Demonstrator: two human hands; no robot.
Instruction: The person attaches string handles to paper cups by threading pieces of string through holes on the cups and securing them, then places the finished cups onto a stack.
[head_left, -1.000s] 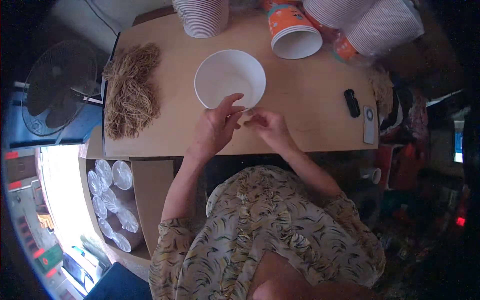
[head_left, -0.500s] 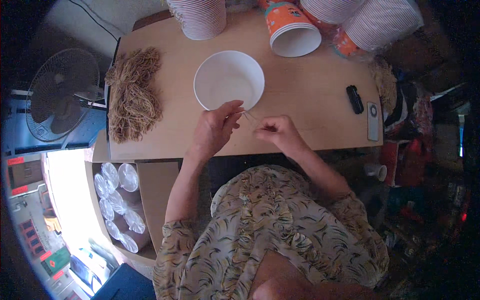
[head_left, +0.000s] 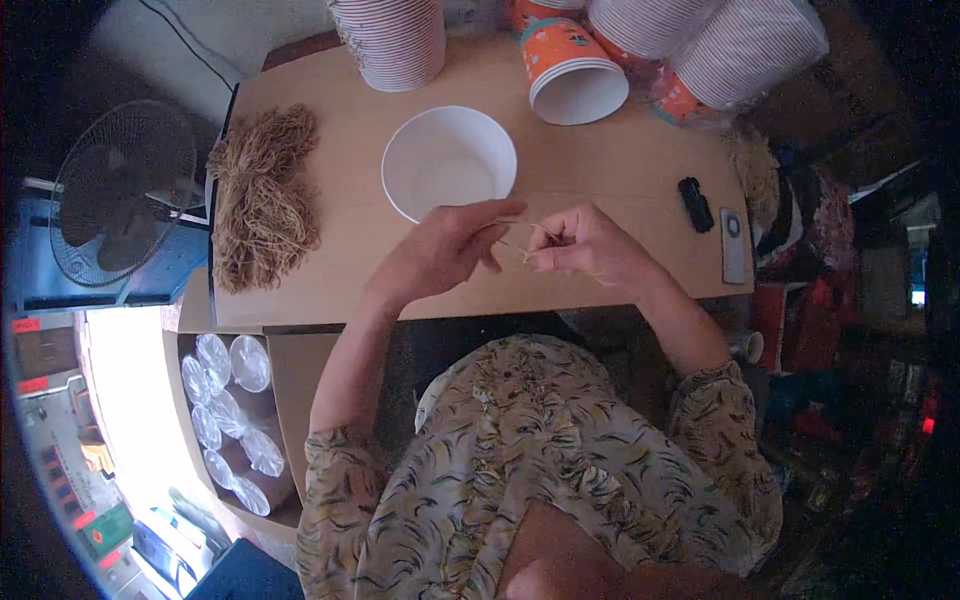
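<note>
Over the near part of the table, my left hand (head_left: 440,248) is closed in a pinch on a thin tan cord (head_left: 520,248). My right hand (head_left: 592,248) pinches the same cord a short way to the right, so it spans the gap between my fingers. Just beyond my left hand stands a round white paper tub (head_left: 450,160), its mouth facing up and nothing visible inside. A tangled bundle of brown twine (head_left: 262,205) lies on the table's left side.
Tall stacks of paper tubs (head_left: 395,45) and orange tubs (head_left: 575,80) line the far edge. A black object (head_left: 695,204) and a pale flat device (head_left: 733,245) lie at right. An open carton (head_left: 300,400) of plastic-wrapped pieces and a fan (head_left: 120,190) stand left.
My right hand has come up and turned, now close to my left hand. The cord shows stretched between both hands. The whole view has shifted slightly.
</note>
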